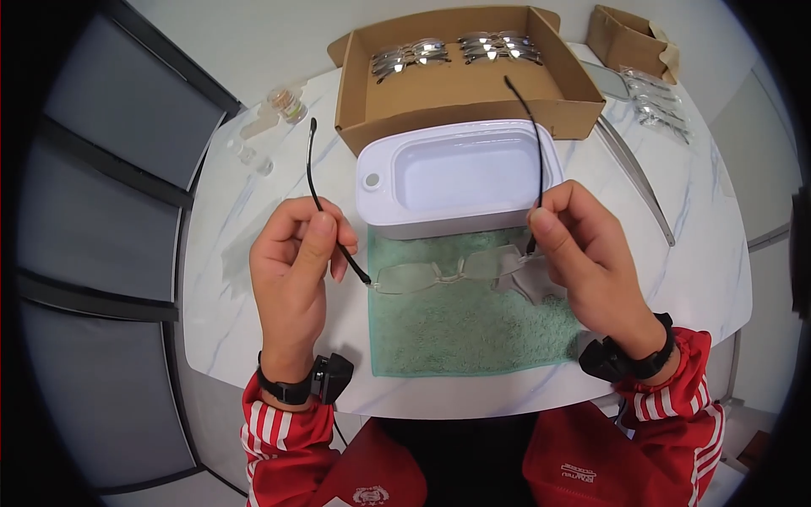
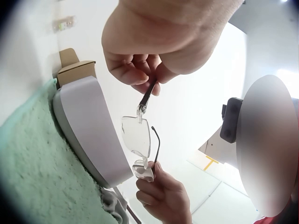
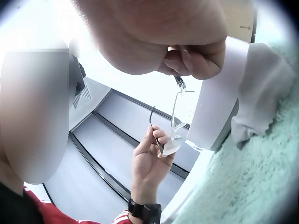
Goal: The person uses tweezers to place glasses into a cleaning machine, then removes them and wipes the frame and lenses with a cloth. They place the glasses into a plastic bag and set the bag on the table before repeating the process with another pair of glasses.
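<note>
A pair of clear-lensed eyeglasses (image 1: 405, 278) with dark temples is held up over the green towel (image 1: 448, 338). My left hand (image 1: 297, 262) pinches one temple between thumb and fingers, and my right hand (image 1: 587, 253) pinches the other. Both temples are unfolded, their tips pointing away from me. In the left wrist view a clear lens (image 2: 136, 136) hangs below the left fingers. The right wrist view shows the right fingers curled at the hinge end of a temple. A grey cloth (image 1: 534, 283) lies on the towel, partly behind the right lens.
A white basin-like device (image 1: 384, 215) stands just beyond the towel. Behind it, a cardboard box (image 1: 465, 106) holds several glasses. Bagged glasses (image 1: 659, 106) and a small carton (image 1: 629, 42) lie at the back right. Small bottles (image 1: 287, 106) stand at the back left. Metal tweezers-like strip (image 1: 638, 182) lies right.
</note>
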Demonstrator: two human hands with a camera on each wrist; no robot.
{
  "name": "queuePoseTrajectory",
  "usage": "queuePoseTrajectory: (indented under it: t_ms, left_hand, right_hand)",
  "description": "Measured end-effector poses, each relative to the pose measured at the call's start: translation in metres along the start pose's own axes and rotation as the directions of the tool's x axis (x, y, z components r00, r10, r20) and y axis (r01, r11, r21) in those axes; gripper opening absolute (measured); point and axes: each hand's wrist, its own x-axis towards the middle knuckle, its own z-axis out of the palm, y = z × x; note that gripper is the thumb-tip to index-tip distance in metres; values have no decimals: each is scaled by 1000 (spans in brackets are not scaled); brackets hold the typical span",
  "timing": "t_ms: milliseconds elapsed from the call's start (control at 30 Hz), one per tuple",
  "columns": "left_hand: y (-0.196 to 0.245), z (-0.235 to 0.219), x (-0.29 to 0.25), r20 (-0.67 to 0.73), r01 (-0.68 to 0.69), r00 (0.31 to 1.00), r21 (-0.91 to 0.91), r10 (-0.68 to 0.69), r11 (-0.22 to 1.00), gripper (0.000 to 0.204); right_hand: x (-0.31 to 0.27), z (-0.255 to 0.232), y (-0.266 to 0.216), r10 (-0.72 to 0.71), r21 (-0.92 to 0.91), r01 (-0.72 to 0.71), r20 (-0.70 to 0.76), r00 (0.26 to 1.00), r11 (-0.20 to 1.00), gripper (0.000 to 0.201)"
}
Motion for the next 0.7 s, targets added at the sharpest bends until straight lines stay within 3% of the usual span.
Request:
queuePoseTrajectory:
  t_ms: [100,200,267,367,433,567,700]
  left_hand:
    - [3,2,-3,-14,14,1000,49,-13,999,21]
    - [9,2,-9,-4,20,1000,107,-20,994,18]
    - [14,1,-10,14,24,1000,137,-27,990,17]
    - [18,8,-11,123,-84,991,241,56,967,17]
    - [31,16,-11,280,-222,955,465,96,857,17]
    - [48,42,-16,314,-255,943,464,112,849,17]
    - [42,43,-7,395,-341,907,490,145,802,18]
  right_hand:
    - [2,1,8,-57,-65,57,4,998,996,16]
    - [2,2,10,-42,-117,53,97,994,992,16]
    - [-1,4,2,-19,-279,89,245,969,956,15]
    - [1,9,4,-36,-337,147,314,949,930,13]
    - [1,11,7,-57,-361,185,339,939,914,12]
    - [-3,8,12,-144,-402,358,472,870,843,11]
    - [-1,6,16,-126,-412,386,533,837,825,17]
